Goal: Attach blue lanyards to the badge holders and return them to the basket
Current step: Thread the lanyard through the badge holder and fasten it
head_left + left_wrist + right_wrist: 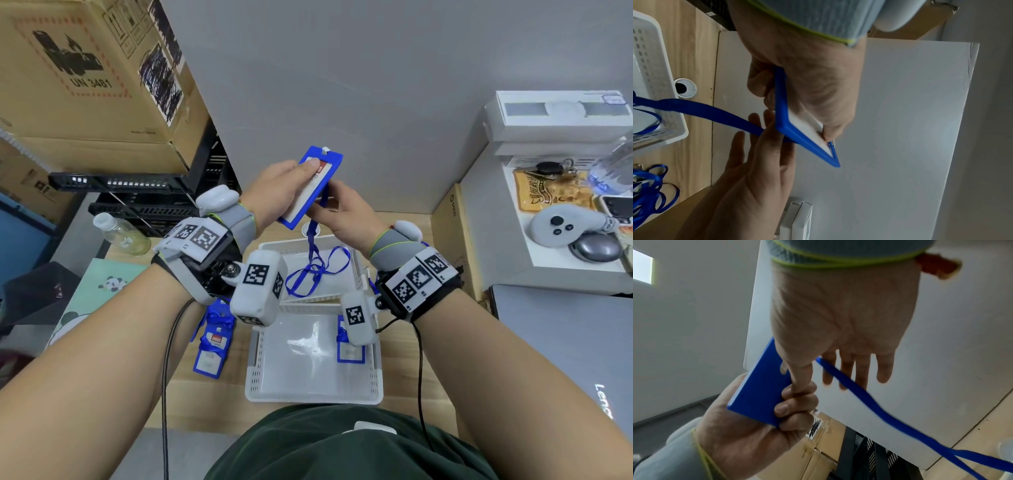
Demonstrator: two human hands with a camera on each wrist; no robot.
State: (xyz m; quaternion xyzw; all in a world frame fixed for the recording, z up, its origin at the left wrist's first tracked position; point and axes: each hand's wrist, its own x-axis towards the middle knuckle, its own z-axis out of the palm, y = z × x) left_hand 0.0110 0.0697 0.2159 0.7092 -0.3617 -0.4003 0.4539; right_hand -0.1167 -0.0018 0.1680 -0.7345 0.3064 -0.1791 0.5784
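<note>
My left hand (274,185) grips a blue badge holder (305,198) in the air above the baskets, thumb on its card face and fingers curled round its back (760,389). My right hand (346,216) sits just behind the holder. Its fingers are fairly straight, and a blue lanyard (313,253) is pinched between thumb and forefinger against the holder's back. The lanyard (879,412) hangs down into the far white basket (274,246), where it lies in loops. How the lanyard's end meets the holder is hidden. A nearer white basket (311,394) holds one badge holder (349,353).
Badge holders with lanyards (210,349) lie on the wooden table left of the near basket. A plastic bottle (120,236), a panda notebook (99,287), black crates and cardboard boxes stand at the left. White boxes, a controller (565,226) and a laptop (565,342) fill the right.
</note>
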